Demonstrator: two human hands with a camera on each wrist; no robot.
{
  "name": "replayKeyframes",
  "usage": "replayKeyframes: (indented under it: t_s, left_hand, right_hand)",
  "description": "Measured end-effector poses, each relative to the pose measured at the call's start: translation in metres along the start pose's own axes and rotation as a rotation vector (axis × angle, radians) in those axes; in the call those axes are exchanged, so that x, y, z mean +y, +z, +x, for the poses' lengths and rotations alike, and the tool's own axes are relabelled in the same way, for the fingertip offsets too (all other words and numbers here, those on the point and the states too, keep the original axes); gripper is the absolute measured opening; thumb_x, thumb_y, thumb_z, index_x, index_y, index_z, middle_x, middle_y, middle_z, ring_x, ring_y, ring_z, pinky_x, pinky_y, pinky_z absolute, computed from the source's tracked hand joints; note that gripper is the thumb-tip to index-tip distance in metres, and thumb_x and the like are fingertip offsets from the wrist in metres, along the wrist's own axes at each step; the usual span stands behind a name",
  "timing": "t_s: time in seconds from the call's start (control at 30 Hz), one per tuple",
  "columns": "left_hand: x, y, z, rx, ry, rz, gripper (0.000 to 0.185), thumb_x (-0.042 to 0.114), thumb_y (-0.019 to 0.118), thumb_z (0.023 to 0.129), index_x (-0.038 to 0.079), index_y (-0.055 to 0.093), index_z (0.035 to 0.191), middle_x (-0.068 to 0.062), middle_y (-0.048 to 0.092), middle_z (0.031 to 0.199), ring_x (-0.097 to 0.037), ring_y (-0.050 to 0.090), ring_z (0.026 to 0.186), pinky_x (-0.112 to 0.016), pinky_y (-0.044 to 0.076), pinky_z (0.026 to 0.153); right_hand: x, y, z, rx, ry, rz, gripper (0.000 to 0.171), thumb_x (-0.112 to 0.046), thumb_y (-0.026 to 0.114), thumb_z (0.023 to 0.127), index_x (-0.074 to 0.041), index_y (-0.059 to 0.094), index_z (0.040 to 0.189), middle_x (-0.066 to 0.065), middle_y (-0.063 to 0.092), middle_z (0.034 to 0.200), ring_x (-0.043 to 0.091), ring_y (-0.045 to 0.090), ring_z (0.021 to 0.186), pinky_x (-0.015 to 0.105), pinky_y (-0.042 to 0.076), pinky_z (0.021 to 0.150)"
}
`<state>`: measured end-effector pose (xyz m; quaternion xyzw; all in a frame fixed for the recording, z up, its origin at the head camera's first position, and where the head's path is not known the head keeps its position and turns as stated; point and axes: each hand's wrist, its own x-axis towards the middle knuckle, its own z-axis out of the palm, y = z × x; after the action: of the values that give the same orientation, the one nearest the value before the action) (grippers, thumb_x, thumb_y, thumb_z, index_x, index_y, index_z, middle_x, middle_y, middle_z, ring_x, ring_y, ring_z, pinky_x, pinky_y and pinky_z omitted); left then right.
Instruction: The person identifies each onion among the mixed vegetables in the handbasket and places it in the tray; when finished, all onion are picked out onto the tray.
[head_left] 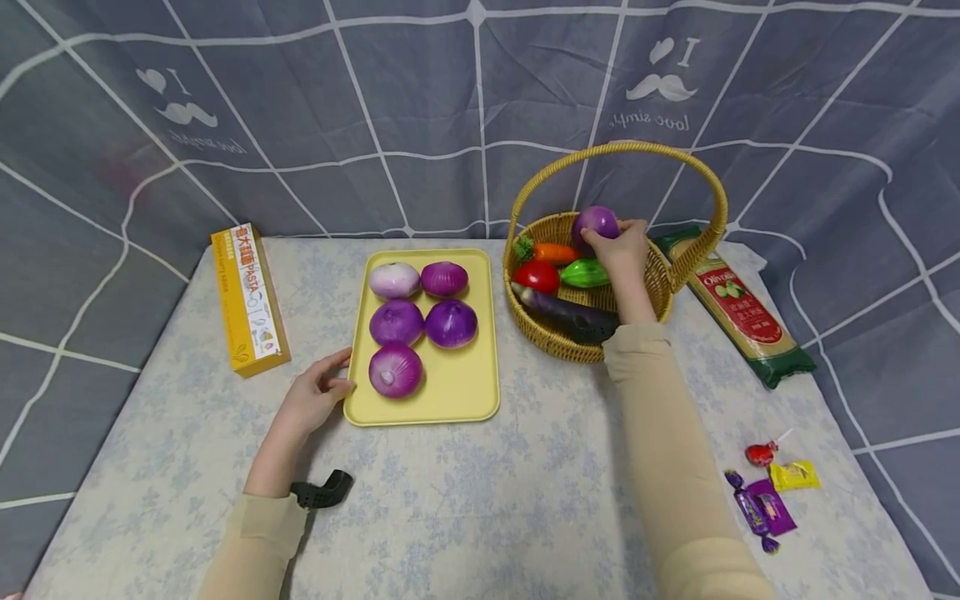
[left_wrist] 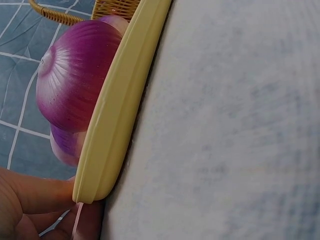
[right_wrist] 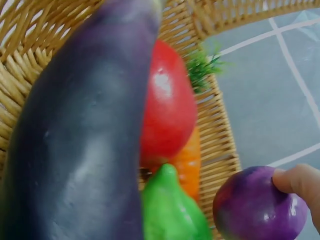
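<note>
My right hand (head_left: pixel 621 250) holds a purple onion (head_left: pixel 596 227) at the back of the wicker basket (head_left: pixel 558 343); in the right wrist view the thumb presses on the onion's side. Inside the basket lie a dark eggplant (right_wrist: pixel 85 130), a red tomato (right_wrist: pixel 167 102), an orange carrot (head_left: pixel 553 253) with a green top, and a green pepper (head_left: pixel 585 273). My left hand (head_left: pixel 315 396) rests against the left edge of a yellow tray (head_left: pixel 457 392), its thumb and fingertips at the rim. Several purple onions (head_left: pixel 396 371) sit on this tray, mostly along its left and back.
A yellow pasta box (head_left: pixel 247 300) lies at the back left. Right of the basket is a green and red bag (head_left: pixel 738 308), and nearer the front are a red lollipop (head_left: pixel 761 453) and wrapped candies (head_left: pixel 757 508). The basket's tall handle (head_left: pixel 622 148) arches over it; a grey curtain (head_left: pixel 420 100) hangs behind.
</note>
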<state>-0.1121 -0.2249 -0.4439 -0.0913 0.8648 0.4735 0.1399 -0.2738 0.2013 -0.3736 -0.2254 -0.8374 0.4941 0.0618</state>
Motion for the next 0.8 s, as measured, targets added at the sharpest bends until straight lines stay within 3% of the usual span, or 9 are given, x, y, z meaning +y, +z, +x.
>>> replayKeyframes:
  t_s: [0.47, 0.8]
  left_hand:
    - [0.000, -0.002, 0.000, -0.006, -0.017, 0.015, 0.058, 0.009, 0.053, 0.099, 0.010, 0.034, 0.154, -0.018, 0.046, 0.146, -0.019, 0.052, 0.103, -0.017, 0.046, 0.074]
    - [0.000, 0.000, 0.000, -0.007, 0.004, 0.014, 0.058, 0.007, 0.054, 0.098, 0.008, 0.035, 0.153, -0.019, 0.047, 0.146, -0.013, 0.052, 0.099, -0.017, 0.046, 0.074]
  right_hand:
    - [-0.023, -0.016, -0.044, -0.030, -0.045, 0.036, 0.074, -0.034, 0.072, 0.084, -0.002, 0.034, 0.139, 0.021, 0.043, 0.140, 0.033, 0.045, 0.128, 0.046, 0.041, 0.109]
    - [-0.012, -0.022, -0.083, -0.108, -0.049, 0.017, 0.076, -0.040, 0.072, 0.084, -0.006, 0.033, 0.140, 0.018, 0.043, 0.141, 0.030, 0.044, 0.126, 0.048, 0.040, 0.109]
